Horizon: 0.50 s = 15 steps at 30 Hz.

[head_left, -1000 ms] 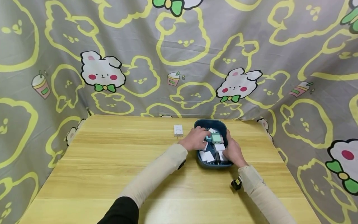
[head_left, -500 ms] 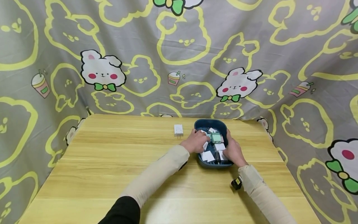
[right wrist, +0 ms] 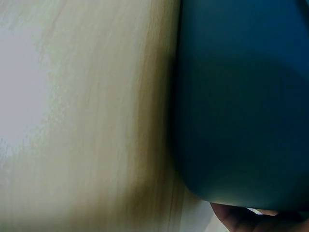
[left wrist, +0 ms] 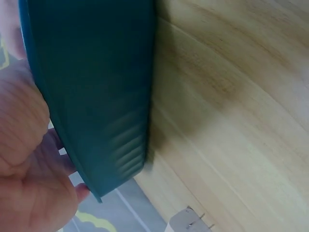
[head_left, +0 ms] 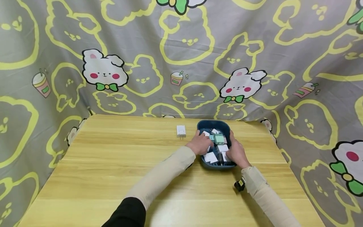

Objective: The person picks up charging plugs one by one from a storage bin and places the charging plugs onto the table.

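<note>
1. On my feed, the blue bin (head_left: 214, 125) rests on the wooden table (head_left: 113, 179), right of the middle and towards the far edge. Both hands are at it, one on each long side.
2. I see the right hand (head_left: 237, 153) gripping the bin's right rim, thumb over the inside and fingers along the outside. I judge this hold is there to steady the bin against the other hand's pushing about.
3. The left hand (head_left: 199, 143) comes over the left rim, its fingers reaching down among the contents. I cannot tell whether they pinch a piece or only touch, since the hand hides its own fingertips from me and the left wrist view shows mainly the palm and the bin's outer wall.
4. Inside, I make out a pale green charger (head_left: 219, 139) on top near the middle, white blocks (head_left: 210, 157) nearer me, and a slim black piece (head_left: 220, 159) beside them. They lie at mixed angles, as loose things do.
5. One white charger (head_left: 181, 130) lies on the table left of the bin, apart from it, prongs towards me; perhaps it is set aside for easy reach.
</note>
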{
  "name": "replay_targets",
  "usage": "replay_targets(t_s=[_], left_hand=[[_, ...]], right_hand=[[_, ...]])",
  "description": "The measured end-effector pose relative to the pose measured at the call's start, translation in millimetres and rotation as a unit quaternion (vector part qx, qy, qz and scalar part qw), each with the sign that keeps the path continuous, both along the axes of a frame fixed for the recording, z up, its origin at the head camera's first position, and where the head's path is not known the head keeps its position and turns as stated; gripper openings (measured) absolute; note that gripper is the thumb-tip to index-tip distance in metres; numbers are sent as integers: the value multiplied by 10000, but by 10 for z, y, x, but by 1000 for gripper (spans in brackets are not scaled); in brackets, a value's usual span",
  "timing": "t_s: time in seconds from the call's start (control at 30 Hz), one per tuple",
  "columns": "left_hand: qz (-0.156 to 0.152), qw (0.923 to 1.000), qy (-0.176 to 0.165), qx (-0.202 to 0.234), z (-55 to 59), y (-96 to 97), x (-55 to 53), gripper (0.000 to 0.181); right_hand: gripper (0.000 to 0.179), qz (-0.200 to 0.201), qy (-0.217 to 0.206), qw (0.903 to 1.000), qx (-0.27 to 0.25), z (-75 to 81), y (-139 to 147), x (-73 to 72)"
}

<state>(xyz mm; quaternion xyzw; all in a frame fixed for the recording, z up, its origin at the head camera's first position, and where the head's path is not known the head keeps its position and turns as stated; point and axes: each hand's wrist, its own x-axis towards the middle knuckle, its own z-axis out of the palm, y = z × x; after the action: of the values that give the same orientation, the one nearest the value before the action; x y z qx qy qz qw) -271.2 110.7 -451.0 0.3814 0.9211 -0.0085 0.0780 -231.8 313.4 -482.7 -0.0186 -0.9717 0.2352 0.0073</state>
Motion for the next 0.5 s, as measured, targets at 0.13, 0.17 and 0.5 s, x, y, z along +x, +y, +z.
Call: replay_targets(t_s=[0.13,0.17,0.5], left_hand=[[3,10000,-42,6,-13,27,-10,35],[11,10000,-60,23,-21,31,-12,35],[23,9993,-293,224,-15,55,-9,33]], right_hand=[[104,-21,-10,10000,-3,-2,-3,0],[104,-28,-13,10000,-6,-5,-3,1],[104,-59,-66,10000,-22,7,19,0]])
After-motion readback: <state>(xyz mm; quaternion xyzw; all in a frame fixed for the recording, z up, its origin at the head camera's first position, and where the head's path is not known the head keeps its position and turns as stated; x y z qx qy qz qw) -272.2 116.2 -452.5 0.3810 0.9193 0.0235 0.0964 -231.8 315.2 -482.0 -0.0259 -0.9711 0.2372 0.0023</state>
